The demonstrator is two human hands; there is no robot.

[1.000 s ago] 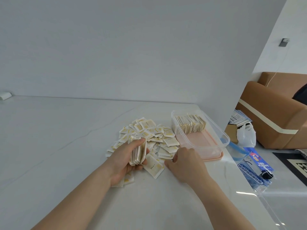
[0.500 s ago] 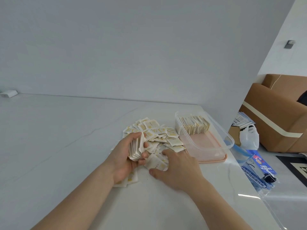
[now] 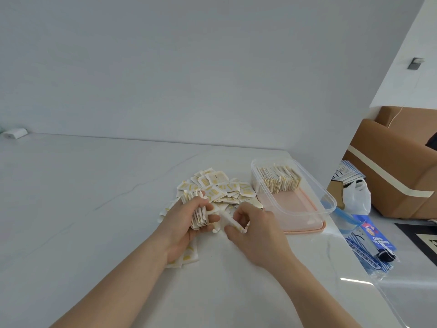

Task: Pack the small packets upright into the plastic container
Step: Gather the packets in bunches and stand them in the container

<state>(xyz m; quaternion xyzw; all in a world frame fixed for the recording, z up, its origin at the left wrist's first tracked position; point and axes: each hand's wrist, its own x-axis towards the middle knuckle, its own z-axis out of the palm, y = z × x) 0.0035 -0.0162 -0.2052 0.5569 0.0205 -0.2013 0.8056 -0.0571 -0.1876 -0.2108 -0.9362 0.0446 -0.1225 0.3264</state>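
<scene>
Two hands at work. We see the left hand (image 3: 182,218) gripping a stack of packets (image 3: 197,215) on edge; the right hand (image 3: 254,229) pinches a single packet (image 3: 230,221) just beside it. Loose packets (image 3: 222,189) heaped on the table (image 3: 94,197). Plastic container (image 3: 328,197) right of the heap, a row of packets (image 3: 279,178) upright at its far end.

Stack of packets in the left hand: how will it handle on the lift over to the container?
The stack of packets is likely light and soft: the left hand grips it one-handed and the edges fan unevenly. Probably prone to splaying or shedding a packet if the grip loosens. Those standing in the plastic container lean, so tipping seems likely until packed tighter.
</scene>
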